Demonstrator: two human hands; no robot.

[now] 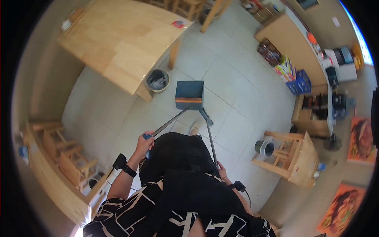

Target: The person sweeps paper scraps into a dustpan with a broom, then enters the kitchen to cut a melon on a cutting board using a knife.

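Note:
My left hand (145,144) is wrapped round the blue grip at the end of a long-handled dustpan. The dustpan (189,89), dark grey-blue with an orange toothed strip, is out over the tiles ahead of my feet. In my right hand (222,171), low at my right side, is the long thin handle of a broom (211,140). Its bristled head (207,117) lies beside the dustpan's near right corner. One light shoe (195,128) shows between the two handles.
A wooden table (126,35) stands ahead to the left, with a lined trash bin (158,81) by its leg. To the right are a small wooden table (304,160), a grey bin (264,147) and a blue crate (299,82) along the counter. Wooden stools (75,160) are at left.

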